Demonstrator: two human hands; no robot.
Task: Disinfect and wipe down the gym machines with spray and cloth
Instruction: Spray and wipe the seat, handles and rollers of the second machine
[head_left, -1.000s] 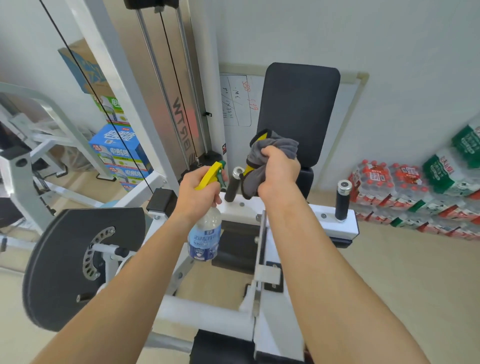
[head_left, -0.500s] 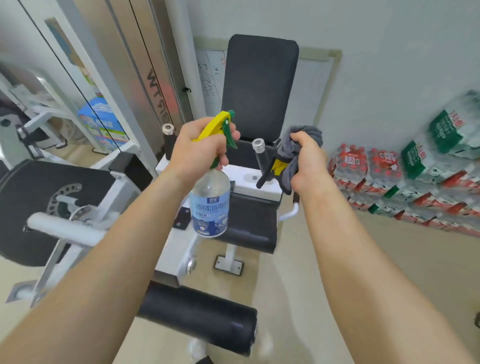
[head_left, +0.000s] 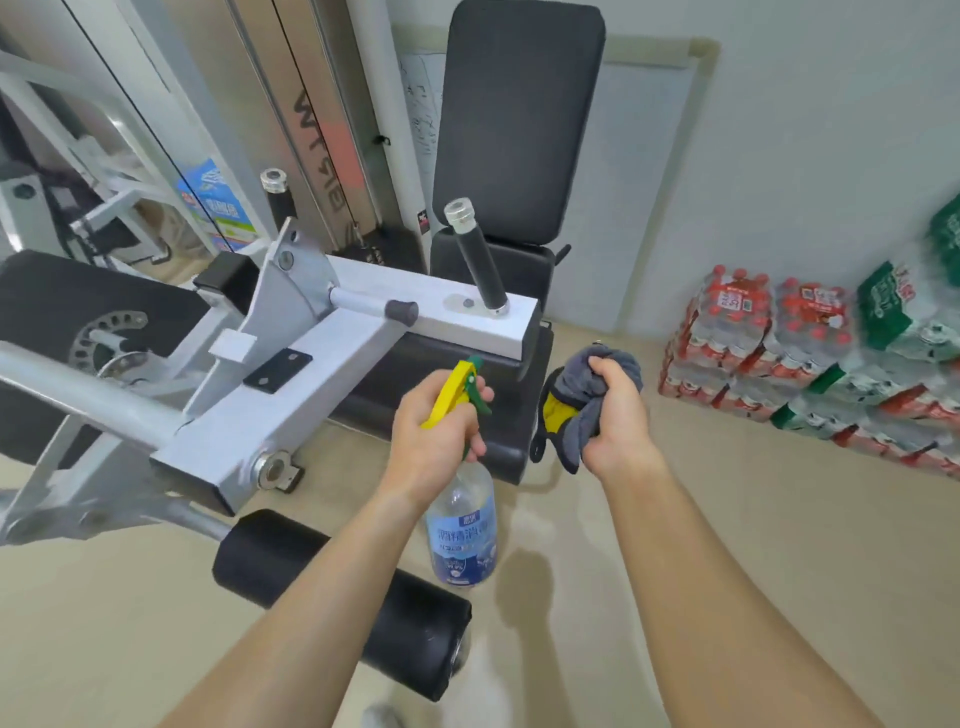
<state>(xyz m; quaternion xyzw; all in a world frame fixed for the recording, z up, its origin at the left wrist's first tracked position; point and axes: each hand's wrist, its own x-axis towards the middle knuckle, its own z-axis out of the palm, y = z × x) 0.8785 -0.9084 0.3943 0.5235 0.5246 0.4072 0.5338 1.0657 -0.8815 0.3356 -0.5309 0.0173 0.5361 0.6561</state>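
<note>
A person's left hand (head_left: 434, 441) grips a spray bottle (head_left: 461, 525) by its yellow trigger, in front of a white gym machine (head_left: 332, 338). The right hand (head_left: 615, 415) clutches a bunched grey cloth (head_left: 582, 410) beside the machine's black seat (head_left: 395, 384). Packs of bottled water (head_left: 810, 358) line the wall.

Soft grey cloth (head_left: 597, 395), clear glossy plastic bottle (head_left: 462, 525).

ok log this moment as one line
left hand: grips spray bottle | right hand: grips bunched cloth | black handle: untouched
</note>
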